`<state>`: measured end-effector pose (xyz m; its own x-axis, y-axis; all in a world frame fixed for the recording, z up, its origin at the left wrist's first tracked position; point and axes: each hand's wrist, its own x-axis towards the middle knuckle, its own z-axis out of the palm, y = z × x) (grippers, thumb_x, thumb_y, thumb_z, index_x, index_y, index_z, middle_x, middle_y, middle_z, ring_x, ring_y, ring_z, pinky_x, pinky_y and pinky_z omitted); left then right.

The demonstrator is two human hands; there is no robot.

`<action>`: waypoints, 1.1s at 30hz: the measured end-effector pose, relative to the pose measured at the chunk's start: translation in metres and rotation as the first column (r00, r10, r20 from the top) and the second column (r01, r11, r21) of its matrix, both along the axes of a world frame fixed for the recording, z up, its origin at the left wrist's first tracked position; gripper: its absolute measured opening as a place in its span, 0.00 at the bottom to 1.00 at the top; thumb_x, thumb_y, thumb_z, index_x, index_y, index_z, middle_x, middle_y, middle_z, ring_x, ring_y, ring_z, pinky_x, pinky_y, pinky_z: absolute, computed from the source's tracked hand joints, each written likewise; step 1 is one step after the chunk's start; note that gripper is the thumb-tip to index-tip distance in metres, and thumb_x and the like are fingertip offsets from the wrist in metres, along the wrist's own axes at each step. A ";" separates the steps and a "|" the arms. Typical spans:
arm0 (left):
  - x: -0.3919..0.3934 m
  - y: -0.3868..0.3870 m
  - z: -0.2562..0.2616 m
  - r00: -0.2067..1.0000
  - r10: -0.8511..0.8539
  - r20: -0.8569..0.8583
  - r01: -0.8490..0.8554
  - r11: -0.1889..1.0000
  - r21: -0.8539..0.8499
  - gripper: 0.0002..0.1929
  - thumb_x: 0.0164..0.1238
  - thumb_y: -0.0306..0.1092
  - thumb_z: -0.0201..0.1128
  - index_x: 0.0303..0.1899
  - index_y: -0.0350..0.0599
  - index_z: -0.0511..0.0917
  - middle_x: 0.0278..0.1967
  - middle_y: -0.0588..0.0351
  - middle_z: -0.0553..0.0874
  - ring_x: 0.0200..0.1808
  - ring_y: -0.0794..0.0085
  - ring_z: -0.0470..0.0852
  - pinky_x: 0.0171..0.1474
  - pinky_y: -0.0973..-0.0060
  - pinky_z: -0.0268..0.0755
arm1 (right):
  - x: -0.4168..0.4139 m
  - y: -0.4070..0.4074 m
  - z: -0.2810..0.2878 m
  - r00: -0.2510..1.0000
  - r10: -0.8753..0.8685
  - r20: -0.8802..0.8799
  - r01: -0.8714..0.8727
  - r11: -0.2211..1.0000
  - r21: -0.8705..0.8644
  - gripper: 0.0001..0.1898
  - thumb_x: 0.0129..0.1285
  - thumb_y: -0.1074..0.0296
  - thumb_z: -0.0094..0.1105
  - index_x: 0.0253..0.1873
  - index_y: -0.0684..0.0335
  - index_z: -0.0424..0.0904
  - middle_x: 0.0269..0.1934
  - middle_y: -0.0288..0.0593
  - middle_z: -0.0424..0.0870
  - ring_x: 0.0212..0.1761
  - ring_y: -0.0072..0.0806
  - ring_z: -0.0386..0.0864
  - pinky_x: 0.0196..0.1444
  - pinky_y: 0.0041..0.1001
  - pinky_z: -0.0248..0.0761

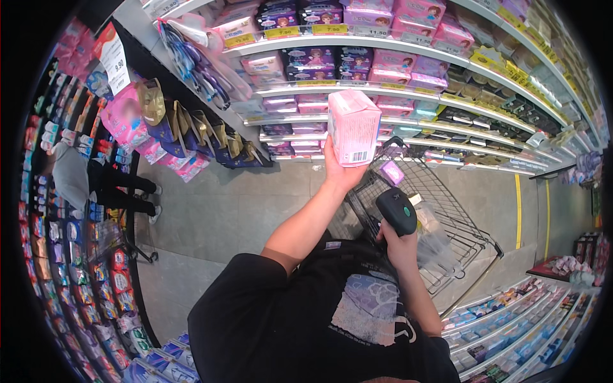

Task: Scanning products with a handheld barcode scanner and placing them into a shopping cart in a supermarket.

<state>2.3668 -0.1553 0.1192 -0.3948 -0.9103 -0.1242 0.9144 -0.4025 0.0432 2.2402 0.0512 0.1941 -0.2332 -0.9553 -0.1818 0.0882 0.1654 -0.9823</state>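
My left hand (342,172) holds up a pink package (355,129) from beneath, in front of the shelves. The side turned toward me bears print and a barcode. In my right hand (401,246) is a black handheld barcode scanner (396,210) with a green mark on its top; its head points away from me, toward the shelves. Just beyond the scanner, a small purple package (391,173) lies in a wire shopping cart (445,186). A clear plastic bag (433,244) with contents I cannot make out also sits in the cart, beside my right hand.
White shelves (306,88) with pink, purple and dark packages curve across the front. Gold and blue bags (191,124) hang at the left. A person (79,174) stands by the far-left shelves near another cart (107,239). Grey tiled floor (201,210) lies between; more shelves (512,325) stand lower right.
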 end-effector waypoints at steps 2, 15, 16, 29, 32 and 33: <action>0.002 -0.001 -0.003 0.999 0.002 -0.039 -0.002 1.000 0.002 0.36 0.76 0.68 0.46 0.73 0.54 0.72 0.68 0.52 0.80 0.68 0.54 0.78 0.71 0.50 0.68 | 0.002 -0.001 0.000 1.000 0.005 0.006 -0.005 1.000 0.003 0.06 0.71 0.72 0.65 0.48 0.67 0.83 0.27 0.34 0.83 0.27 0.18 0.80 0.31 0.22 0.73; 0.088 0.016 -0.004 0.970 0.057 0.238 -0.051 0.998 -0.033 0.35 0.81 0.65 0.41 0.78 0.55 0.65 0.73 0.56 0.75 0.73 0.58 0.74 0.74 0.53 0.66 | 0.014 -0.017 -0.019 0.965 0.260 0.044 -0.254 0.960 -0.114 0.19 0.71 0.76 0.58 0.66 0.67 0.76 0.61 0.49 0.83 0.49 0.28 0.84 0.45 0.29 0.81; 0.104 0.020 -0.019 0.946 0.039 0.321 -0.026 0.999 -0.043 0.34 0.82 0.63 0.41 0.78 0.53 0.64 0.74 0.55 0.74 0.73 0.58 0.74 0.75 0.52 0.65 | 0.022 -0.021 -0.013 0.968 0.220 0.118 -0.199 0.966 -0.167 0.23 0.71 0.76 0.59 0.70 0.66 0.72 0.65 0.49 0.80 0.55 0.30 0.83 0.48 0.32 0.82; 0.228 0.098 -0.035 0.626 0.255 0.737 0.133 0.896 -0.424 0.39 0.69 0.37 0.68 0.77 0.46 0.55 0.67 0.51 0.71 0.70 0.66 0.71 0.72 0.65 0.68 | 0.096 -0.058 -0.040 0.909 0.409 0.083 -0.391 0.904 -0.172 0.19 0.66 0.76 0.70 0.61 0.65 0.82 0.56 0.39 0.86 0.58 0.26 0.82 0.63 0.31 0.74; 0.249 0.101 -0.026 0.513 0.359 0.780 0.139 0.861 -0.488 0.40 0.69 0.36 0.68 0.77 0.45 0.55 0.67 0.50 0.71 0.70 0.65 0.71 0.73 0.65 0.65 | 0.110 -0.067 -0.029 0.891 0.454 -0.016 -0.450 0.877 -0.169 0.19 0.67 0.75 0.69 0.62 0.65 0.81 0.57 0.39 0.86 0.58 0.27 0.82 0.63 0.32 0.74; 0.253 0.101 -0.023 0.514 0.358 0.779 0.144 0.860 -0.490 0.40 0.69 0.36 0.68 0.77 0.45 0.55 0.67 0.50 0.71 0.70 0.65 0.71 0.73 0.65 0.65 | 0.114 -0.071 -0.028 0.893 0.450 -0.016 -0.446 0.879 -0.170 0.19 0.67 0.75 0.69 0.62 0.65 0.81 0.57 0.39 0.86 0.58 0.27 0.82 0.63 0.32 0.74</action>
